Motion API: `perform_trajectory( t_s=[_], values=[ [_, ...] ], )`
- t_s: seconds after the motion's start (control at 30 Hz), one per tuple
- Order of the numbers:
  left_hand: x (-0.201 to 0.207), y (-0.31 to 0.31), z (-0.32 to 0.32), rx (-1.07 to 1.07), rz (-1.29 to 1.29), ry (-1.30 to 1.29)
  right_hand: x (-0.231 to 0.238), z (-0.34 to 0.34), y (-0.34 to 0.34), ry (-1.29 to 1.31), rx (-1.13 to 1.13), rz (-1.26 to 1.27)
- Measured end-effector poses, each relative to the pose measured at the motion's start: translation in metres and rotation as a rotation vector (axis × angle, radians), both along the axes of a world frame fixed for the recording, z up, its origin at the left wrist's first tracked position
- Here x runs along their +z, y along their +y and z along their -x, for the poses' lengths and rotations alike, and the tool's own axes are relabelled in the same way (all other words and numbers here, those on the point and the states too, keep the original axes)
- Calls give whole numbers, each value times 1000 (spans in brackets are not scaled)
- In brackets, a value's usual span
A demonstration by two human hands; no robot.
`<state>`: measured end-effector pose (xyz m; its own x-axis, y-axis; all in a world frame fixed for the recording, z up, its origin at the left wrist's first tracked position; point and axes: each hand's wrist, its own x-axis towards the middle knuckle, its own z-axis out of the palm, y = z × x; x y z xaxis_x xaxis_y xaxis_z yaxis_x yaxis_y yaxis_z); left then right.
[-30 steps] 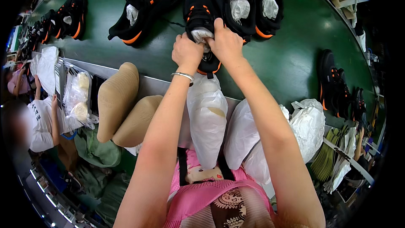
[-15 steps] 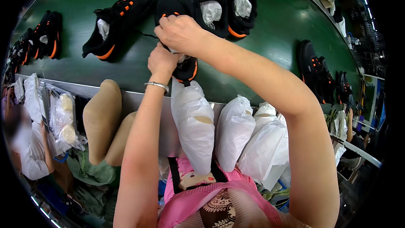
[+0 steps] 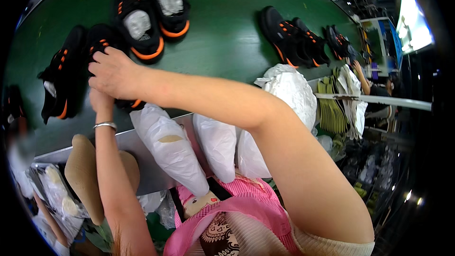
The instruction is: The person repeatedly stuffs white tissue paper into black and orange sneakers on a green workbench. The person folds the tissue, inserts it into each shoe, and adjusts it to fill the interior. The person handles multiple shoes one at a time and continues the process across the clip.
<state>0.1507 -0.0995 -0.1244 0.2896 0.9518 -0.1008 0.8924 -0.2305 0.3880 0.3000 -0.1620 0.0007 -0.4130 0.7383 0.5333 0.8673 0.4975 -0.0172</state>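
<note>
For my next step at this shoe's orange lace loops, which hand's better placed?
Probably your right hand: it lies over the black shoe, right by the orange lace loops. Your left hand sits nearer your body, partly hidden by the right.

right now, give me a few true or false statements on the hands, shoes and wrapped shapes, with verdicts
1. The right hand is at a black shoe with orange details. True.
2. The silver bracelet is on the right wrist. False: it circles the wrist of the left hand.
3. The tabletop is green. True.
4. The two shoes just right of that one are empty. False: white stuffing shows in both.
5. White-wrapped shapes lie right of the larger tan shape. True.
</note>
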Motion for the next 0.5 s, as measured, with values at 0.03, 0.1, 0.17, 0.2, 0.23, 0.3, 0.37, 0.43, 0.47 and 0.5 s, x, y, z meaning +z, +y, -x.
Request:
perform_trajectory(
  t_s=[0.03, 0.1, 0.17, 0.2, 0.23, 0.3, 0.37, 0.43, 0.47, 0.5],
  values=[
    [13, 11, -4, 62, 130, 60, 6, -13, -17, 81, -49, 36],
    [21, 23, -4, 99, 306, -2, 8, -56, -55, 158, -198, 99],
    [5, 34, 26, 98, 344, -304, 24, -117, -102, 116, -426, 222],
    [7, 36, 35, 105, 320, -411, 20, -155, -128, 154, -552, 117],
    [14, 30, 38, 110, 277, -508, 19, -196, -157, 182, -706, 149],
    [34, 11, 47, 147, 175, -602, 23, -283, -211, 173, -998, 216],
    [58, -20, 53, 169, 100, -667, 15, -366, -265, 178, -1241, 278],
    [81, -59, 54, 178, 60, -705, 4, -416, -301, 124, -1539, 430],
    [93, -82, 53, 198, 64, -677, 0, -436, -311, 169, -1626, 529],
    [106, -106, 51, 227, 80, -649, -4, -455, -323, 204, -1713, 632]
  ],
)
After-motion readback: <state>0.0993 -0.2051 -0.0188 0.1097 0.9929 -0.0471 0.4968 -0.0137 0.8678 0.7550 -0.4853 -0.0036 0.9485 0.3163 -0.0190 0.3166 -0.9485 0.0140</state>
